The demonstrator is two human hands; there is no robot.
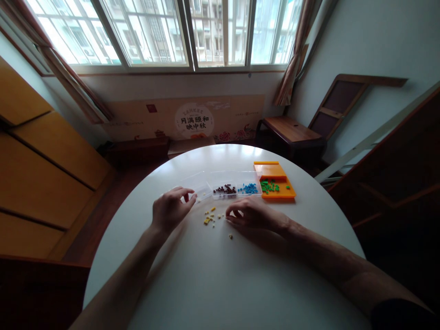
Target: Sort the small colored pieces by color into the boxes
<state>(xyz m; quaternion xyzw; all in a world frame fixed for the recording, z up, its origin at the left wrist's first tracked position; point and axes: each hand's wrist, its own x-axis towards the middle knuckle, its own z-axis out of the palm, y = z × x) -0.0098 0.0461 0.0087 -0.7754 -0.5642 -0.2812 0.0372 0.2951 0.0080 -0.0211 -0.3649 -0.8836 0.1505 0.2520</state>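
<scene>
A person's two bare hands work above a round white worktop [192,279], well apart from each other. Between them and slightly nearer the person lies a loose scatter of tiny yellow and pale pieces [206,221], with a small yellowish piece [230,237] nearer still.

The left hand [172,207] is beside the left end of a clear plastic box [225,197], its thumb and forefinger tips close together; whether they grip anything cannot be told. The right hand [252,213] reaches in low from the right, fingers bent toward the thumb at the right edge of the scatter; whether a piece is pinched there is too small to tell.

In the clear box, dark brown pieces [228,189] fill one compartment and blue pieces [252,188] the next one to the right. Just beside it, at the right, an orange tray [279,199] holds green pieces [265,185].

Beyond the worktop are a wide window [158,36], a wooden chair [292,127] and a printed panel [137,114] with Chinese characters.
</scene>
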